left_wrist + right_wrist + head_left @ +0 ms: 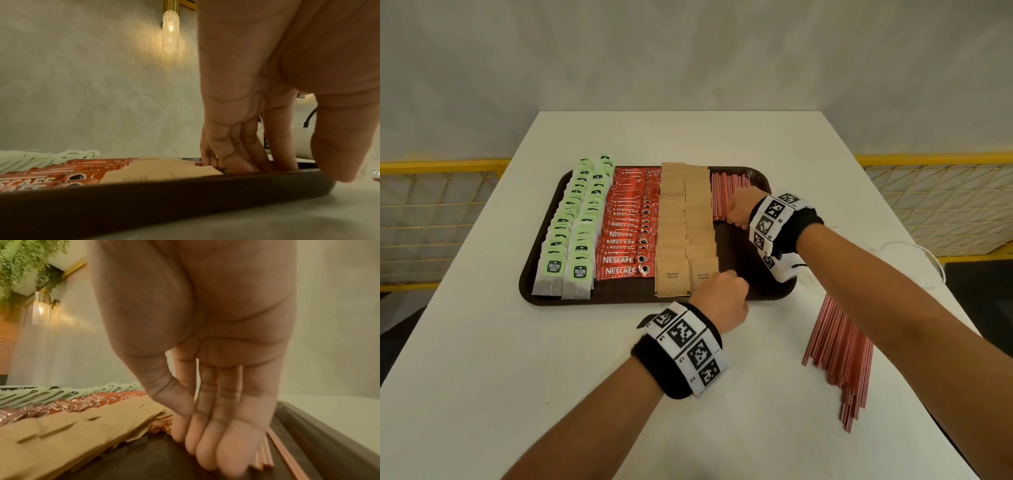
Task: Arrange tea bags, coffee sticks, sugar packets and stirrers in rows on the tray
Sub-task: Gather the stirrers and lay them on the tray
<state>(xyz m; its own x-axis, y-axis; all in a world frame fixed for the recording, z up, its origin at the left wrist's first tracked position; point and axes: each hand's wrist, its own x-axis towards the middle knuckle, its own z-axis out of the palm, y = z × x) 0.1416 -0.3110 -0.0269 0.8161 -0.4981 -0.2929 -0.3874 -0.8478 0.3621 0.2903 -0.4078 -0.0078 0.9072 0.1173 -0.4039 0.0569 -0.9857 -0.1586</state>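
A dark brown tray [533,274] holds two columns of green tea bags [575,226], a row of red coffee sticks [626,226], two columns of brown sugar packets [685,222] and a bunch of red stirrers [726,195] at its far right. My right hand [739,210] points its straight, closed fingers [222,447] down against the near ends of those stirrers [265,460]. At the tray's near rim my left hand [724,296] stands beside the nearest sugar packet. Its straight fingers [236,160] touch the tray floor, and its thumb hangs outside the rim [185,194].
A loose pile of red stirrers [839,356] lies on the white table [551,359], right of the tray's near corner. A white cable [914,250] curls at the table's right edge. Yellow mesh railings [431,212] stand on both sides.
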